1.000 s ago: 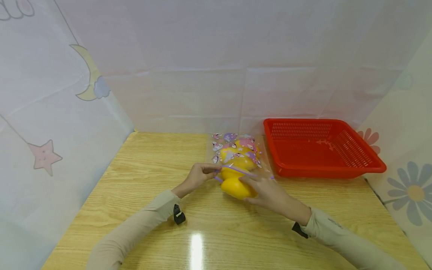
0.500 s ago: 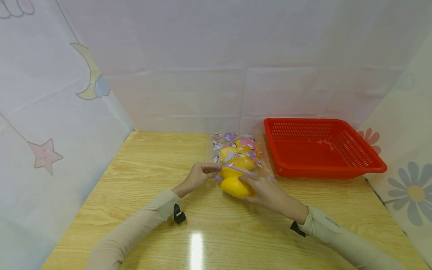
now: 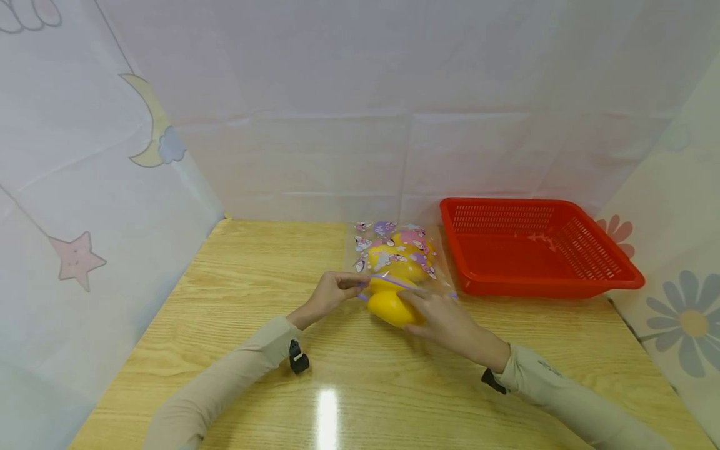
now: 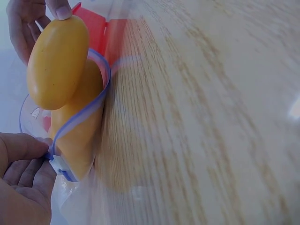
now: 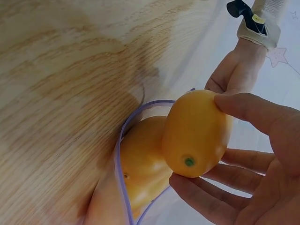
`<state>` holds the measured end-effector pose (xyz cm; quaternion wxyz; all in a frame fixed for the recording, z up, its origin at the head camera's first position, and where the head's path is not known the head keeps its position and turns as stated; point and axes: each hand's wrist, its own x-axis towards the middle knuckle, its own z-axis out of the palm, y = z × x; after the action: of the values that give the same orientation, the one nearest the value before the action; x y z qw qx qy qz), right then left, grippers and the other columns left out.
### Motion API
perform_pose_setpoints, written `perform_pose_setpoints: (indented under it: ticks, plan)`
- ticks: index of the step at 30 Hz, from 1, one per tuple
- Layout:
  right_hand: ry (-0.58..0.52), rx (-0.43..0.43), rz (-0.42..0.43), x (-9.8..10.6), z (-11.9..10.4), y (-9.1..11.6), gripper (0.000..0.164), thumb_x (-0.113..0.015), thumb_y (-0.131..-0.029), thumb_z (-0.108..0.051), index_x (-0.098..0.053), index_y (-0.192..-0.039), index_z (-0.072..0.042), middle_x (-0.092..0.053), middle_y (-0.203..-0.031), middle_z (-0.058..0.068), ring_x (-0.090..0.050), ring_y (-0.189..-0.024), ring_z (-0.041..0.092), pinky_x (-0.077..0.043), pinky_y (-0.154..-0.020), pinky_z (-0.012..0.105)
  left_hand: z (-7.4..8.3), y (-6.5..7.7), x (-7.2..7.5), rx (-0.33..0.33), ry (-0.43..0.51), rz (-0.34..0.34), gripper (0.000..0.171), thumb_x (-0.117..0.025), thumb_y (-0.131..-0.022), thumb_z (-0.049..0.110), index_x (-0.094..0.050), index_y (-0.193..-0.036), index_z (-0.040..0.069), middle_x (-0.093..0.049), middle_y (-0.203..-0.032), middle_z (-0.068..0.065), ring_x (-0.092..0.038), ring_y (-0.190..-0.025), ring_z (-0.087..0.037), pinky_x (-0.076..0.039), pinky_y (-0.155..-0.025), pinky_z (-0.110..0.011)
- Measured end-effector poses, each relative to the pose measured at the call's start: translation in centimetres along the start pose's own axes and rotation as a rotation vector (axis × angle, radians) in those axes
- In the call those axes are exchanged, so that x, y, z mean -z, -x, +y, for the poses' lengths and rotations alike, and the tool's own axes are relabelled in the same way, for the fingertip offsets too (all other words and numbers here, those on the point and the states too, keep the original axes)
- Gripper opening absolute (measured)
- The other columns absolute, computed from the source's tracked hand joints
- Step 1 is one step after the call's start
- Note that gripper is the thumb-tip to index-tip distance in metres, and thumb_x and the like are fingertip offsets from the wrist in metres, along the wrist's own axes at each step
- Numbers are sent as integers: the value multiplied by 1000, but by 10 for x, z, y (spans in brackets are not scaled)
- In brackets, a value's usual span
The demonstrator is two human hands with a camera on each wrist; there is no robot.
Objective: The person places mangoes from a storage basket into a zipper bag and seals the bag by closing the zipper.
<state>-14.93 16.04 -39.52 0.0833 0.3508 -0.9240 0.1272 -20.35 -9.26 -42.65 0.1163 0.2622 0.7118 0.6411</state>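
A clear zip bag [image 3: 360, 244] with purple edging and pink and purple prints lies on the table, its mouth toward me. Several yellow mangoes [image 5: 145, 154] are inside it. My left hand [image 3: 332, 292] pinches the left corner of the bag's mouth, at a white slider [image 4: 58, 164]. In my right hand [image 3: 444, 319] is another yellow mango [image 5: 197, 131] with a green stem spot, gripped between thumb and fingers. This mango is at the bag's open mouth, against the mangoes inside; in the left wrist view it overlaps the purple rim.
To the right of the bag stands a red plastic basket [image 3: 542, 287] with slotted sides; no fruit shows in it. The wooden table [image 3: 253, 262] is bordered by printed cloth walls [image 3: 309, 162] at the back and both sides.
My right hand has moved slightly left and away from me, bringing the held mango a little closer into the bag's mouth. My left hand stays in place.
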Motion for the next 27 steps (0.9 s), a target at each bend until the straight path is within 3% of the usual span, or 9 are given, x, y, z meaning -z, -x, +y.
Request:
perform_pose_setpoints:
  ticks: [5,13,21,27]
  plan:
    - [30,1,12,2,-4,0,61,-73,-70,-34,-54,-120,-6,-54,-120,12,-59,-93,27,-52,-75,39,1,0,0,6,-4,7,28,-51,-84,-11,-54,-111,-13,-52,-113,-29,-50,-105,-41,-47,-85,-42]
    - [112,24,87,-1,-5,-1,59,-75,-68,-35,-57,-117,-9,-55,-108,9,-58,-65,16,-53,-54,30,1,1,0,2,-4,0,28,-51,-84,-11,-53,-112,-13,-51,-113,-29,-49,-105,-41,-46,-85,-42]
    - [127,22,136,-5,-4,-3,61,-77,-65,-34,-58,-115,-5,-57,-108,9,-57,-93,24,-53,-69,37,1,1,0,2,22,0,28,-50,-84,-12,-53,-112,-13,-51,-114,-29,-48,-106,-42,-46,-85,-42]
    - [119,9,142,-6,-6,-4,60,-77,-66,-34,-57,-116,-6,-56,-107,9,-55,-93,24,-53,-67,36,1,2,0,1,22,-5,29,-50,-84,-12,-53,-112,-13,-51,-114,-29,-49,-106,-42,-46,-85,-42]
